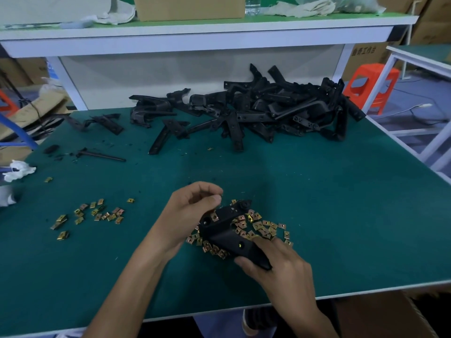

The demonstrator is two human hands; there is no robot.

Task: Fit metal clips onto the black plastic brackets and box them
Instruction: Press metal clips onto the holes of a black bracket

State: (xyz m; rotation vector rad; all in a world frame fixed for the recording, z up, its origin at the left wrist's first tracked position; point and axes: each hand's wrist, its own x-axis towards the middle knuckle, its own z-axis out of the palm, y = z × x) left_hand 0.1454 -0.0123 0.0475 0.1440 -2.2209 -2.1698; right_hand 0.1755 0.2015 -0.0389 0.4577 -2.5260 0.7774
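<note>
A black plastic bracket (225,230) is held just above a pile of gold metal clips (260,228) near the table's front edge. My right hand (278,262) grips its near end. My left hand (192,208) has its fingers curled at the bracket's far end, and thumb and forefinger pinch something small that I cannot make out. One gold clip (214,217) sits on the bracket's upper face. A large heap of black brackets (268,111) lies at the back of the green table (341,215).
A second scatter of gold clips (95,214) lies to the left. Loose black parts and a thin black rod (102,154) lie at the back left. A cardboard box (390,315) stands below the front right edge. An orange stool (373,84) is beyond the table.
</note>
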